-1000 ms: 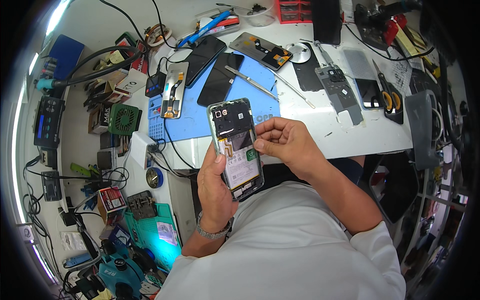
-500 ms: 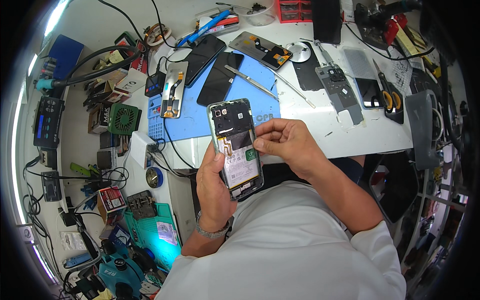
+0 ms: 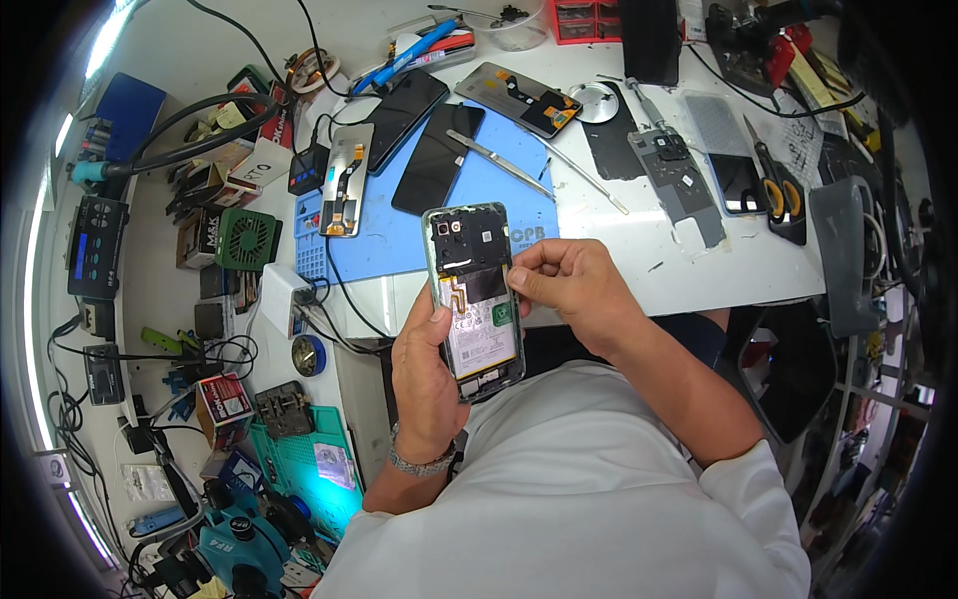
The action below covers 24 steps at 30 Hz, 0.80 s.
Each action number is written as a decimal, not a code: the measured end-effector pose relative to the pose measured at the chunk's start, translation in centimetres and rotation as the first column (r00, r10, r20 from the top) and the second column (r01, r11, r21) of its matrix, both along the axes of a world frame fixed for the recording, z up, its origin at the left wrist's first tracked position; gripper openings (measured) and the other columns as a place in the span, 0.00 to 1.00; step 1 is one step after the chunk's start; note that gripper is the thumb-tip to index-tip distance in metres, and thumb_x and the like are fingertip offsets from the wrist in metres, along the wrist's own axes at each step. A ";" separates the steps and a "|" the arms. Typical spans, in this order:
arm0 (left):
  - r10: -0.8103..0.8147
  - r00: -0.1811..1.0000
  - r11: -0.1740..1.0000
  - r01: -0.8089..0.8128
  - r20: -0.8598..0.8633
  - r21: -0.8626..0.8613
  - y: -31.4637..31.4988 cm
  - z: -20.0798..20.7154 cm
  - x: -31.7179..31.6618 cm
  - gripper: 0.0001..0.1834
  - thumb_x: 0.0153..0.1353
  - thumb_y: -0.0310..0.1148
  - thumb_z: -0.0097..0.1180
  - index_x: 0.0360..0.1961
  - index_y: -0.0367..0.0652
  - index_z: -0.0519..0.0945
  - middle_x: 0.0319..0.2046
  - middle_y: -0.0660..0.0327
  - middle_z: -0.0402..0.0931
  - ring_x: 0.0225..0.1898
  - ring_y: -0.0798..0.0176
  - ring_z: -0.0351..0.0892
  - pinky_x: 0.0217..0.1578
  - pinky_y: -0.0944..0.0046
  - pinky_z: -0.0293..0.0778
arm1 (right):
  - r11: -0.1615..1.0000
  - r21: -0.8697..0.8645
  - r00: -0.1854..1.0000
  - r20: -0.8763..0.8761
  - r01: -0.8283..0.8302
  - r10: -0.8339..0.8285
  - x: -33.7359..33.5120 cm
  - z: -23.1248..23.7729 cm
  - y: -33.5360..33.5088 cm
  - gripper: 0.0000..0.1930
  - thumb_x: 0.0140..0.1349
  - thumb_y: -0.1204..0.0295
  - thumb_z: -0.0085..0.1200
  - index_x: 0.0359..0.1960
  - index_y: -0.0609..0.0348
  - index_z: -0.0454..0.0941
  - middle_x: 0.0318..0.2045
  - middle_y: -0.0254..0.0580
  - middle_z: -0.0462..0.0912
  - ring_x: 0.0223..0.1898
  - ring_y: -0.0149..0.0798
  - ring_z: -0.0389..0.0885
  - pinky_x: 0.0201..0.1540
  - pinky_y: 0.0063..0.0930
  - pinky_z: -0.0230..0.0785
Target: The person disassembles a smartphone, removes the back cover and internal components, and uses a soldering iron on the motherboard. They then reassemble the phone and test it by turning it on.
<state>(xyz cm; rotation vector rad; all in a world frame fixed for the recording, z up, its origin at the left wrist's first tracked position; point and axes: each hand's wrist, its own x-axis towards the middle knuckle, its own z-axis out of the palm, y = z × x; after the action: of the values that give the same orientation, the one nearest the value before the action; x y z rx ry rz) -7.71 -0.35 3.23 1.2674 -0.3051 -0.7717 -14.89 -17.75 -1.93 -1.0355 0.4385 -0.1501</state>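
Observation:
In front of me, a smartphone (image 3: 482,339) without its back cover is held near the table's front edge. Its battery, a gold flex cable and the black upper cover with camera lenses face up. My left hand (image 3: 424,384) grips its left and lower side, the thumb along the edge. At the phone's upper right edge, my right hand (image 3: 579,295) has thumb and forefinger pinched together, touching the rim. Whatever may lie between those fingertips is too small to make out. Beyond the phone lie a blue work mat (image 3: 389,245) and metal tweezers (image 3: 499,163).
Two dark phones (image 3: 439,160) and a loose screen assembly (image 3: 347,180) lie on the mat. A bare phone housing (image 3: 681,185) and scissors (image 3: 778,185) are to the right. A white charger block (image 3: 284,297) with cables and a teal microscope (image 3: 239,549) stand left.
The phone has shifted slightly right and turned a little more upright in my left hand. My right fingertips stay at its upper right edge.

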 end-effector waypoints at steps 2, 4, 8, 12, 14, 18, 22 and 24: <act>0.001 1.000 1.000 -0.001 -0.012 0.015 0.0 0.2 0.0 0.28 0.80 0.42 0.38 0.70 0.34 0.71 0.59 0.46 0.84 0.50 0.50 0.92 0.51 0.48 0.91 | 0.998 0.065 1.000 0.003 0.000 0.000 0.0 -0.1 -0.1 0.08 0.69 0.75 0.67 0.43 0.71 0.87 0.33 0.42 0.88 0.31 0.30 0.84 0.35 0.24 0.78; 0.001 0.999 1.000 -0.001 -0.046 0.005 -0.1 0.2 0.1 0.28 0.79 0.42 0.37 0.69 0.34 0.71 0.58 0.45 0.84 0.49 0.48 0.92 0.51 0.47 0.91 | 0.991 0.136 1.000 0.013 -0.004 0.003 0.1 -0.4 -0.2 0.08 0.69 0.75 0.67 0.42 0.71 0.86 0.33 0.43 0.87 0.31 0.30 0.83 0.35 0.26 0.78; 0.002 0.996 1.000 -0.003 -0.091 -0.019 0.0 0.2 0.3 0.28 0.79 0.41 0.37 0.69 0.33 0.72 0.57 0.44 0.85 0.49 0.45 0.92 0.51 0.46 0.90 | 0.970 0.236 0.998 0.040 -0.055 0.047 0.0 -0.3 -0.4 0.10 0.69 0.75 0.68 0.44 0.72 0.86 0.33 0.43 0.87 0.32 0.31 0.83 0.34 0.28 0.81; 0.047 0.997 0.999 -0.049 -0.065 -0.017 0.0 0.2 0.5 0.28 0.79 0.42 0.37 0.68 0.33 0.73 0.56 0.44 0.85 0.49 0.44 0.92 0.51 0.46 0.89 | 0.965 0.253 0.997 0.064 -0.067 0.053 0.3 -0.6 -0.2 0.11 0.70 0.76 0.69 0.46 0.73 0.85 0.35 0.43 0.88 0.34 0.30 0.84 0.36 0.28 0.83; 0.060 0.996 0.998 -0.061 -0.061 -0.012 0.4 -0.1 0.8 0.28 0.80 0.42 0.36 0.68 0.34 0.73 0.56 0.44 0.86 0.49 0.46 0.92 0.52 0.47 0.89 | 0.973 0.224 0.997 0.075 -0.048 0.032 0.5 -0.7 0.0 0.11 0.70 0.76 0.69 0.47 0.73 0.85 0.36 0.44 0.89 0.35 0.29 0.85 0.37 0.27 0.83; 0.169 0.982 0.982 -0.175 -0.083 -0.065 0.3 -0.1 0.8 0.27 0.81 0.38 0.35 0.71 0.33 0.72 0.58 0.50 0.84 0.54 0.58 0.89 0.55 0.56 0.85 | 0.998 0.048 0.998 0.035 0.040 -0.042 0.9 0.1 1.4 0.13 0.72 0.74 0.68 0.50 0.73 0.84 0.39 0.44 0.90 0.38 0.29 0.87 0.40 0.24 0.83; 0.210 0.977 0.967 -0.214 -0.043 -0.137 -0.3 0.7 1.2 0.27 0.81 0.39 0.32 0.72 0.35 0.67 0.59 0.44 0.82 0.57 0.44 0.89 0.58 0.48 0.87 | 0.999 -0.003 0.999 -0.015 0.050 -0.050 0.1 0.6 2.7 0.14 0.74 0.71 0.68 0.51 0.73 0.85 0.39 0.45 0.91 0.38 0.30 0.89 0.42 0.24 0.85; 0.256 0.966 0.954 -0.257 -0.025 -0.156 -0.4 0.8 1.7 0.27 0.81 0.39 0.30 0.72 0.35 0.66 0.60 0.42 0.81 0.58 0.39 0.88 0.58 0.45 0.88 | 0.998 0.034 0.996 -0.069 -0.055 0.058 -0.5 1.5 2.8 0.14 0.74 0.72 0.67 0.51 0.74 0.85 0.39 0.46 0.91 0.37 0.31 0.91 0.43 0.25 0.86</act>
<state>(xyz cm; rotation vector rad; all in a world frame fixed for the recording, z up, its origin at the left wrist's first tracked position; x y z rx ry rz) -6.05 -0.75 3.98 1.1280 -0.1887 -0.5171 -15.38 -14.99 -0.42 -1.0226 0.4730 -0.0564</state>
